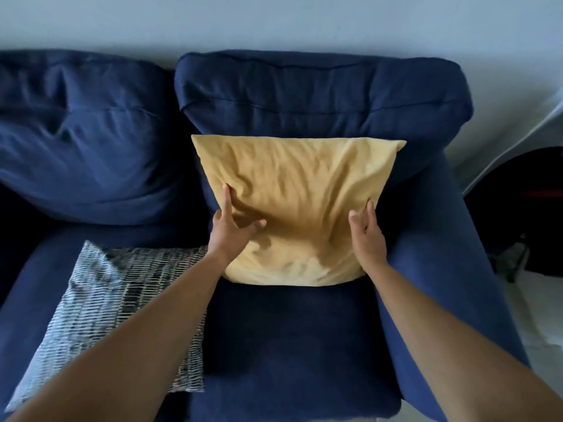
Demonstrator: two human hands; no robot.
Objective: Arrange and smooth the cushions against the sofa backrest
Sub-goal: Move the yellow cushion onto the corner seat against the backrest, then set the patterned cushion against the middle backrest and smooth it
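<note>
A wrinkled yellow cushion (300, 205) stands upright on the navy sofa seat (289, 339), leaning against the right back cushion (320, 95). My left hand (231, 226) lies flat on the cushion's lower left side, fingers spread and thumb pressing into the fabric. My right hand (367, 233) rests against its lower right edge with fingers stretched along the side. Neither hand closes around the fabric. A black-and-white patterned cushion (122, 303) lies flat on the left seat, partly hidden under my left forearm.
The left back cushion (79, 132) is slumped and creased. The sofa's right armrest (447, 254) runs beside my right arm. A pale wall (274, 22) stands behind the sofa. Dark objects and a light floor (530, 315) lie to the right.
</note>
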